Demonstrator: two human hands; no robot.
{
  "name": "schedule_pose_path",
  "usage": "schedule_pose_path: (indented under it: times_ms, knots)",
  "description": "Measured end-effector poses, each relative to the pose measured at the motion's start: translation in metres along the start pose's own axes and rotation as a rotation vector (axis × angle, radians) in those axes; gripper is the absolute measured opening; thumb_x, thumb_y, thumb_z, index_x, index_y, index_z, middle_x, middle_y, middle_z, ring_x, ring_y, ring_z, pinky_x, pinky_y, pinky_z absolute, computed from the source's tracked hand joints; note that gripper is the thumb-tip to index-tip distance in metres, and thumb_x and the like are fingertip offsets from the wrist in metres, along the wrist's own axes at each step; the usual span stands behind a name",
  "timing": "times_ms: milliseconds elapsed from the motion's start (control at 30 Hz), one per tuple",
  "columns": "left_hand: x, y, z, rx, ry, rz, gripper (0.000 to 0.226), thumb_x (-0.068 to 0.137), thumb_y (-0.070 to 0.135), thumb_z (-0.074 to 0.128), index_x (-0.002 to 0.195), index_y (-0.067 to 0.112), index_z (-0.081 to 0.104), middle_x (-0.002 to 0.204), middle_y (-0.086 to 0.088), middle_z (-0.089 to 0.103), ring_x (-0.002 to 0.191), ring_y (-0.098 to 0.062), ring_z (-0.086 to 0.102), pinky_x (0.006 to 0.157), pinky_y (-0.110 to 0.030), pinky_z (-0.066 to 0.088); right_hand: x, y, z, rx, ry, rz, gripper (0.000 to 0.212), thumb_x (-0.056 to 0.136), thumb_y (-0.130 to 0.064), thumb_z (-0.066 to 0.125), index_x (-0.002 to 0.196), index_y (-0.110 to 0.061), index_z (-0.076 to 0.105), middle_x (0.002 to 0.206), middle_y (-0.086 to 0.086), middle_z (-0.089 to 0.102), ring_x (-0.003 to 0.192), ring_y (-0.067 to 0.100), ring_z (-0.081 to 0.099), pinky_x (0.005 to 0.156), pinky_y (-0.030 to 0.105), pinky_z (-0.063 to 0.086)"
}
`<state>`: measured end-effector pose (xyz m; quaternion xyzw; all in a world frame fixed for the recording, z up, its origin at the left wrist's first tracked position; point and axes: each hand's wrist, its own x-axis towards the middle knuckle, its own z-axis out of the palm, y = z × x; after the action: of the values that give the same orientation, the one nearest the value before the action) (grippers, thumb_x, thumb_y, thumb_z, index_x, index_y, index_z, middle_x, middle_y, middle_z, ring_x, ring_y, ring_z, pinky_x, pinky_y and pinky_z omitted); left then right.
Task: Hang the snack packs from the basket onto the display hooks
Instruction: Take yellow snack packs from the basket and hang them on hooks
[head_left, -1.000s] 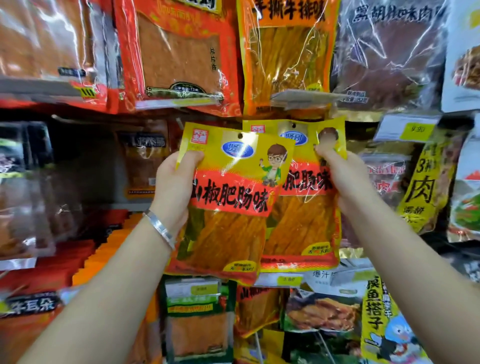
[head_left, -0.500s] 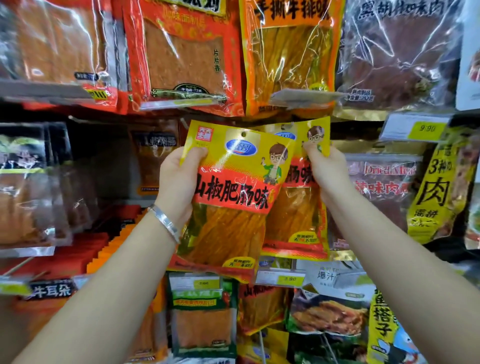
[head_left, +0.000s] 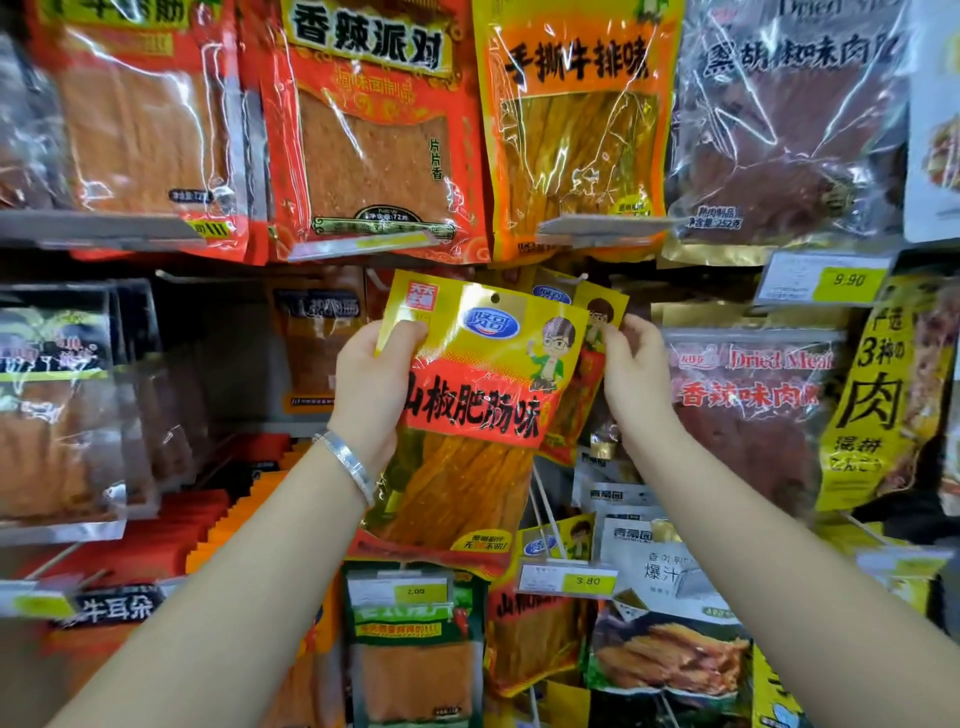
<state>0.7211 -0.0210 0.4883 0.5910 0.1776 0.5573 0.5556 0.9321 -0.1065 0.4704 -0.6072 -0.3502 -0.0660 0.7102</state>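
At centre frame, before the wall of hooks: front snack pack (head_left: 467, 415), yellow top, red band, orange strips behind a clear window. Hangs upright with a slight tilt, hang hole at top edge free of any hook. Gripped at upper-left corner by left hand (head_left: 371, 384), thumb laid across the face, other fingers out of sight behind the film. Silver bracelet (head_left: 345, 462) on that wrist.

Just behind and to the right: second snack pack (head_left: 597, 312), same print. Shows only as a top-right corner and a strip of right edge, with the rest covered by the front pack. Pinched at right edge by right hand (head_left: 636, 374), thumb against curled fingers, fingertips partly masked.

Thin wire hook tip (head_left: 584, 276) at top edge of second pack; whether through the hang hole, cannot tell.

Above: row of large hung packs, tops cut off by the frame, with orange pack (head_left: 576, 130) directly over both hands.

Right: dried-meat pack (head_left: 748, 395), print broken by glare; price tag 9.90 (head_left: 826, 280).

Below: price tag 3.80 (head_left: 566, 578); smaller packs partly hidden behind the forearms.

Far left: blurred shelving, labels hard to read.
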Motion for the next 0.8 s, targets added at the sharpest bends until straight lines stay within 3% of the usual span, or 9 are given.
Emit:
schedule_pose_path:
  times_ms: [67,167,267,333,467,533,600,700,800]
  knots:
    - [-0.002,0.000,0.007,-0.019,-0.016,0.003,0.019,0.076,0.031,0.061,0.057,0.033,0.062,0.058,0.004,0.064,0.052,-0.016,0.065,0.044,-0.027,0.048,-0.016,-0.012,-0.006,0.146,-0.072,0.081,0.036,0.090,-0.051,0.046,0.111,-0.024,0.055,0.119,0.002,0.062,0.106,0.015,0.058,0.091,0.035,0.045]
    - [-0.005,0.001,0.021,-0.067,-0.051,0.018,0.018,0.079,0.029,0.061,0.061,0.030,0.064,0.060,0.003,0.065,0.054,-0.016,0.065,0.045,-0.027,0.049,-0.035,-0.034,-0.011,0.302,-0.292,0.134,0.038,0.075,-0.062,0.056,0.093,-0.029,0.064,0.097,-0.005,0.071,0.090,0.014,0.068,0.075,0.031,0.053]
    - [-0.008,0.003,0.035,-0.068,-0.091,0.055,0.022,0.085,0.026,0.060,0.066,0.035,0.067,0.064,0.004,0.067,0.056,-0.013,0.066,0.047,-0.026,0.050,-0.037,-0.047,-0.019,0.446,-0.269,0.083,0.021,0.081,-0.039,0.070,0.089,-0.021,0.061,0.083,0.000,0.070,0.076,0.017,0.070,0.060,0.029,0.054]
    - [-0.008,0.006,0.043,-0.045,-0.104,0.108,0.015,0.086,0.019,0.062,0.089,0.034,0.063,0.080,0.002,0.070,0.064,-0.012,0.068,0.051,-0.025,0.051,-0.034,-0.050,-0.026,0.480,-0.204,0.035,0.012,0.085,-0.028,0.069,0.088,-0.022,0.059,0.079,-0.003,0.070,0.074,0.016,0.070,0.058,0.030,0.054]
    - [-0.003,0.011,0.048,0.265,-0.186,0.299,0.068,0.085,0.010,0.063,0.140,0.032,0.030,0.133,0.005,0.047,0.114,-0.004,0.052,0.089,-0.022,0.048,-0.024,-0.052,-0.036,0.281,-0.080,-0.127,0.011,0.082,-0.033,0.068,0.083,-0.030,0.058,0.088,0.003,0.070,0.084,0.023,0.069,0.073,0.044,0.056]
    - [-0.003,0.017,0.052,0.477,-0.233,0.450,0.073,0.088,0.013,0.058,0.147,0.034,0.020,0.151,0.005,0.025,0.136,-0.002,0.022,0.111,-0.026,0.023,-0.017,-0.052,-0.038,0.217,-0.065,-0.169,0.012,0.080,-0.039,0.067,0.083,-0.033,0.057,0.094,0.008,0.068,0.088,0.027,0.067,0.078,0.051,0.055]
    - [-0.006,0.022,0.059,0.531,-0.309,0.547,0.071,0.090,0.014,0.054,0.147,0.038,0.018,0.155,0.009,0.015,0.132,0.015,0.007,0.107,-0.013,0.010,-0.009,-0.051,-0.039,0.237,-0.044,-0.164,0.011,0.082,-0.037,0.067,0.084,-0.034,0.057,0.089,-0.001,0.070,0.084,0.019,0.069,0.070,0.043,0.057]
    - [-0.007,0.023,0.067,0.502,-0.361,0.591,0.066,0.091,0.012,0.051,0.146,0.035,0.024,0.147,0.024,0.020,0.114,0.037,0.006,0.089,0.011,0.009,0.001,-0.050,-0.037,0.255,-0.026,-0.141,0.013,0.084,-0.030,0.069,0.083,-0.029,0.056,0.075,-0.013,0.069,0.070,0.006,0.069,0.054,0.022,0.052]
    - [-0.007,0.023,0.069,0.475,-0.363,0.571,0.064,0.091,0.013,0.050,0.146,0.033,0.025,0.129,0.043,0.017,0.114,0.038,0.006,0.090,0.012,0.008,0.005,-0.049,-0.035,0.213,-0.025,-0.092,0.016,0.082,-0.032,0.070,0.082,-0.026,0.056,0.078,-0.005,0.068,0.072,0.016,0.070,0.054,0.032,0.055]
